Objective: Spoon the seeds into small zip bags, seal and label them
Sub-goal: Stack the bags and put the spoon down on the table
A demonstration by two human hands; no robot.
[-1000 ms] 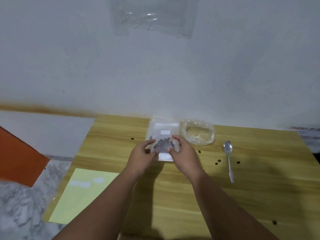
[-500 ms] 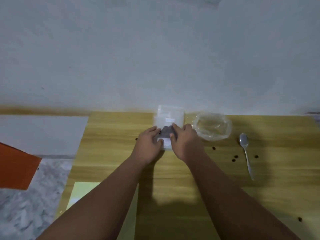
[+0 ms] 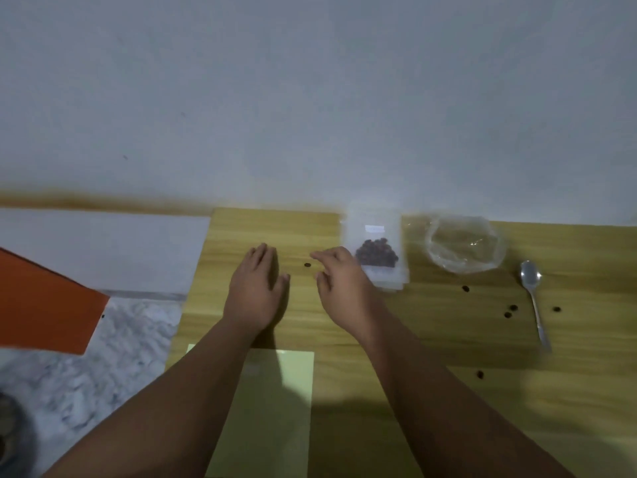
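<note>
One zip bag (image 3: pixel 357 236) of seeds (image 3: pixel 376 257)

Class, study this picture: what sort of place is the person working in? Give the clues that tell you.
Probably a room at home, not a workshop: a wood-grain table holding a metal spoon and a zip bag of seeds, set against a plain white wall, over a marble-patterned floor.

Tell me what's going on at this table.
A person is bagging seeds. A small zip bag holding dark seeds, with a white label on it, lies at the back of the wooden table, by the wall. Neither hand touches it: the left hand and the right hand are open just left of it, holding nothing. The spoon lies unused at the right, near a crumpled clear plastic bag. Loose seeds are scattered about.
</note>
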